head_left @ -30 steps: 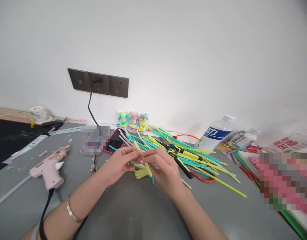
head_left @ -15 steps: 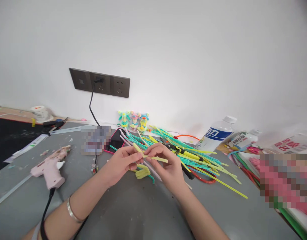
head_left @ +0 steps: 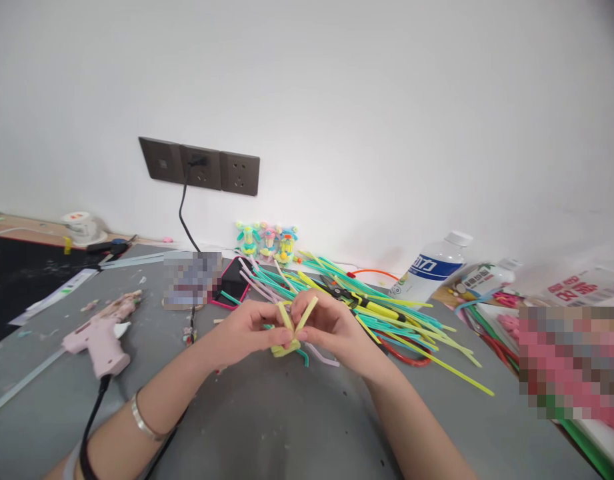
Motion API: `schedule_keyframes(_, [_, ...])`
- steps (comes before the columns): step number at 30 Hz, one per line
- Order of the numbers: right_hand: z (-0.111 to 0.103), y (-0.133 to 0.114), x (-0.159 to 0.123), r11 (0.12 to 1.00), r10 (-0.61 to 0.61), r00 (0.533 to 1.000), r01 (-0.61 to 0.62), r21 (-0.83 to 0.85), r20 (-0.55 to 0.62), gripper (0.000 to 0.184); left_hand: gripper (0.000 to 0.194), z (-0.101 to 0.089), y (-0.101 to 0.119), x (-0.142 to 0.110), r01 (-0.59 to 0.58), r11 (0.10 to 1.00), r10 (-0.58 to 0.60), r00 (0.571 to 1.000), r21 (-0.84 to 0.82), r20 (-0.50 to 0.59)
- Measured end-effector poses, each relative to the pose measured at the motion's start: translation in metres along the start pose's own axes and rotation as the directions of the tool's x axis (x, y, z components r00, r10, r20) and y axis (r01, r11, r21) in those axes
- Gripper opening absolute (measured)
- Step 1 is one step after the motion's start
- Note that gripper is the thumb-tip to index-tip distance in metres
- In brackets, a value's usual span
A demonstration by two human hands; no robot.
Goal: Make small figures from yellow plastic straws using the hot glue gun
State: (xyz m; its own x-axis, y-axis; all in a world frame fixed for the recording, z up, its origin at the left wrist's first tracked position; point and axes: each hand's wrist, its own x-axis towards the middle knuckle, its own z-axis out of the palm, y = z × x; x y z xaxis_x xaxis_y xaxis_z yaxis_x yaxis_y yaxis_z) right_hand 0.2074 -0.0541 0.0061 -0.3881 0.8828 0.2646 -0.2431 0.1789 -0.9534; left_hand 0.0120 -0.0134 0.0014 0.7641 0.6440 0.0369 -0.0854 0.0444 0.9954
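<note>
Between the fingertips of both hands is a pale yellow pipe cleaner [head_left: 307,315], bent so its two ends stick up in a V. My left hand [head_left: 254,328] pinches it from the left with thumb and fingers. From the right, my right hand [head_left: 329,330] pinches it close to the same bend. Just below the fingers lies a folded yellow pipe cleaner piece [head_left: 285,350], partly hidden by the hands. A teal pipe cleaner [head_left: 305,358] with a bent end shows beside it.
A pile of loose pipe cleaners [head_left: 427,327] spreads to the right, with yellow-handled pliers [head_left: 369,307] on it. Behind stand small pipe-cleaner figures [head_left: 267,242]. A pink glue gun [head_left: 99,337] lies left, its cord near my forearm. A bottle [head_left: 434,267] stands at back right.
The yellow pipe cleaner, nearly straight and slanted before, is now bent into an upright V. My hands have come closer together, with the thumbs meeting at the bend.
</note>
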Motion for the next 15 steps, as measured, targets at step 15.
schedule_keyframes(15, [-0.0041,-0.0082,-0.0036,0.988,0.153,0.982,-0.155,0.002,0.112,0.020,0.019,0.0033,-0.0022,0.0000,0.075,0.983,-0.093,0.991,0.167,0.101])
